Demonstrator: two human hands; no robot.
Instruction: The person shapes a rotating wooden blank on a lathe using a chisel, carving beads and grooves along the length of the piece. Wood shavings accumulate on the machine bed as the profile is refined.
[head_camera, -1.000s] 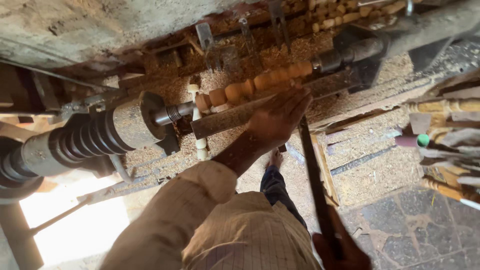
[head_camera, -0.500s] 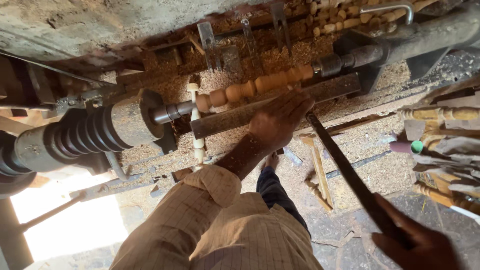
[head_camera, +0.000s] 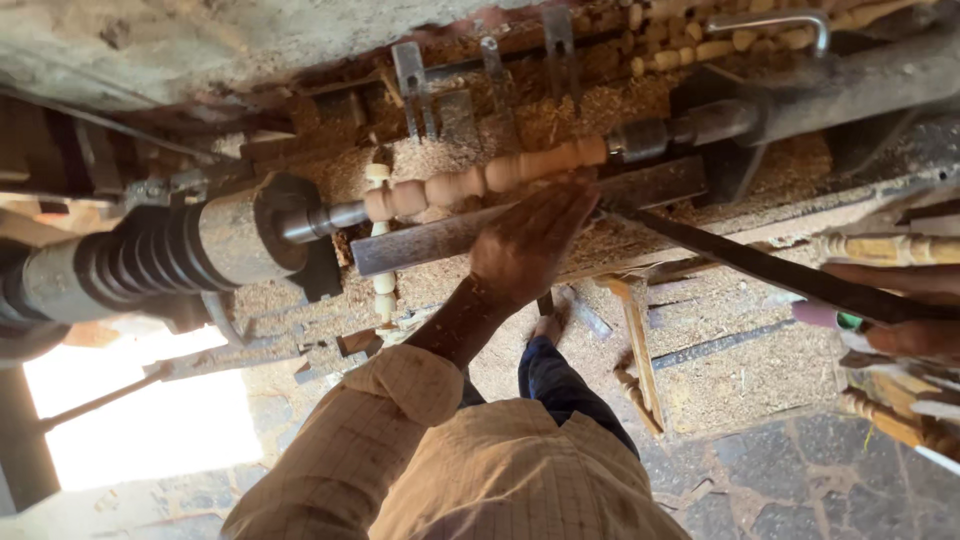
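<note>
Swinging chisel (head_camera: 780, 275) flatter since earlier; left hand (head_camera: 530, 245) stays on tool rest (head_camera: 430, 243).

One turned wooden spindle (head_camera: 490, 178) sits in the lathe, above one flat steel tool rest (head_camera: 440, 238). One long dark chisel (head_camera: 760, 268) shows. Three metal brackets (head_camera: 485, 75) stand behind.

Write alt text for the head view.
A left hand rests on a flat metal bar beside a beaded wooden spindle mounted in a lathe; the right hand grips a long dark chisel. Sawdust covers the floor.
</note>
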